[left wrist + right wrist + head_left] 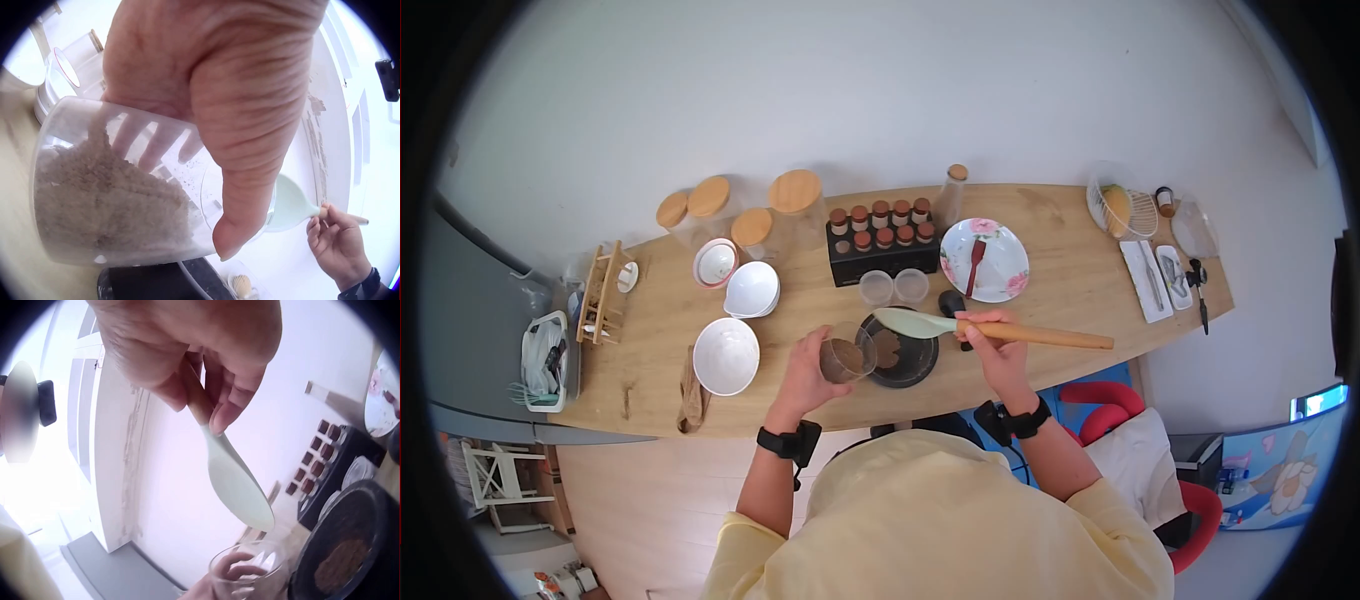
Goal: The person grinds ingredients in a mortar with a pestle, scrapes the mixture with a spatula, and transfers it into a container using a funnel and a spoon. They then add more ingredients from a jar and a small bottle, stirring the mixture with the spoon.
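My left hand (808, 375) grips a clear plastic cup (845, 357) of brown powder, tilted over a black bowl (912, 366) that holds a small brown heap (887, 348). In the left wrist view my fingers wrap the cup (112, 206) and the powder lies banked along its lower side. My right hand (990, 345) holds a pale green spatula (910, 322) by its wooden handle (1040, 336), the blade above the bowl's far rim. The right wrist view shows the blade (234, 481) hanging over the cup (250, 569) and the bowl (344, 556).
On the wooden table (1070, 285) stand a black spice rack (882, 245), two small clear cups (893, 287), a floral plate with a red spoon (985, 260), white bowls (726, 355), lidded jars (750, 215), a wire basket (1122, 208) and a red chair (1180, 470).
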Motion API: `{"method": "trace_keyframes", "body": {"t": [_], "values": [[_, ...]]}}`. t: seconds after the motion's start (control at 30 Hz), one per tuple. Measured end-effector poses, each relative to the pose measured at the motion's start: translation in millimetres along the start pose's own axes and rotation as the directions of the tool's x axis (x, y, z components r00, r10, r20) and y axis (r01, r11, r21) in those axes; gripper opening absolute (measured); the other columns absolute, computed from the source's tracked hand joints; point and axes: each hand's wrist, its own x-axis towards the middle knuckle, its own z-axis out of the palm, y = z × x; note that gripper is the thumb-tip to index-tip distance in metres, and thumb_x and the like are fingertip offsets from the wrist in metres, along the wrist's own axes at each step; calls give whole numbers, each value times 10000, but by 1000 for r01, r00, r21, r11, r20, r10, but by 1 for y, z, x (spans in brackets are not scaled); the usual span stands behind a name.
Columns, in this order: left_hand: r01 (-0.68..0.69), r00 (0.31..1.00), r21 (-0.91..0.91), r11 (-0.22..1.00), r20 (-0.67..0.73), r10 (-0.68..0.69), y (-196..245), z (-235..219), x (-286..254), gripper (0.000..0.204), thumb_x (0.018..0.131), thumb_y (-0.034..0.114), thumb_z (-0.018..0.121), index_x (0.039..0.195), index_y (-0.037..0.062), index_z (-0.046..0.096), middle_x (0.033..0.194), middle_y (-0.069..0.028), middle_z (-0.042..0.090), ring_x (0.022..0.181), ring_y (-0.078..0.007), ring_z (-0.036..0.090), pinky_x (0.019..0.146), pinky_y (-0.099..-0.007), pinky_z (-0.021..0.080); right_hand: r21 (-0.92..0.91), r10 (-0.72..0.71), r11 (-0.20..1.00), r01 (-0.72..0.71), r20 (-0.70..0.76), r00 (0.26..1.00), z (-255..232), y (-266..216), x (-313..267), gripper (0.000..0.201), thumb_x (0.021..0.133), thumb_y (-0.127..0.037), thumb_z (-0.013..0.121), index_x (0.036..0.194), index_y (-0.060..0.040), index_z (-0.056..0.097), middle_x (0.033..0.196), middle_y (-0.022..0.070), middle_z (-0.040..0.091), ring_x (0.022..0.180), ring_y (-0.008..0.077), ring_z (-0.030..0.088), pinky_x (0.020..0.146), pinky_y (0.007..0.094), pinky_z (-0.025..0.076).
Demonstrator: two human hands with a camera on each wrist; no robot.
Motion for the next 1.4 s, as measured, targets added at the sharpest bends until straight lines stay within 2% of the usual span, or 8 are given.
{"method": "trace_keyframes", "body": {"t": [0.1,0.17,0.4,0.83,0.93,1.13,1.2,1.4], "values": [[14,1000,-31,999,-3,-14,-1,1,1,908,465,176,844,1246,35,402,1163,-178,513,1089,-366,468,942,-417,389,-271,-61,961,56,-13,998,-16,23,0,144,827,-14,613,965,-8,571,1051,129,621,907,149,597,781,269,486],[13,1000,-23,1000,4,-13,-1,0,2,908,467,177,844,1246,33,401,1161,-181,514,1089,-367,470,940,-416,392,-520,-216,777,355,309,926,-6,25,-6,150,792,-3,635,934,-19,589,1022,123,623,883,204,613,754,290,491],[23,1000,1,1000,-4,-23,-3,3,-1,923,466,167,844,1256,27,388,1158,-188,508,1087,-358,475,940,-409,394,-523,-107,743,417,523,846,6,34,-28,187,758,-5,658,931,-42,598,997,107,601,899,264,586,767,326,484],[11,1000,25,1000,-4,-11,0,1,0,940,470,176,847,1269,26,375,1145,-192,512,1079,-351,484,931,-403,401,-530,-96,702,475,591,801,-3,24,-14,180,750,-16,665,918,-33,600,999,108,615,869,273,601,731,340,495],[42,999,-8,999,0,-42,5,-1,0,895,471,163,834,1243,25,402,1160,-182,514,1086,-371,466,944,-414,386,-509,-280,681,526,483,830,-12,28,-7,175,756,-33,672,916,-28,600,953,105,630,803,265,616,692,318,500],[37,999,0,999,3,-37,2,0,1,904,473,169,838,1251,28,400,1166,-182,513,1089,-368,464,948,-414,383,-607,-99,781,148,114,989,-17,35,0,126,791,-28,644,902,-15,587,846,104,643,731,176,628,661,248,496],[42,999,3,999,4,-42,3,-1,0,906,473,171,839,1252,27,399,1168,-182,512,1091,-366,465,949,-413,383,-210,124,967,-146,-112,986,-18,64,-4,94,826,-55,633,879,-6,573,825,86,632,696,142,630,622,250,517],[38,999,-6,999,6,-38,2,0,1,911,472,176,843,1251,18,397,1177,-181,507,1091,-363,466,950,-411,385,172,418,908,-382,-308,855,-19,76,-2,109,839,-88,614,893,-19,548,802,118,631,654,175,634,583,265,532]]}}
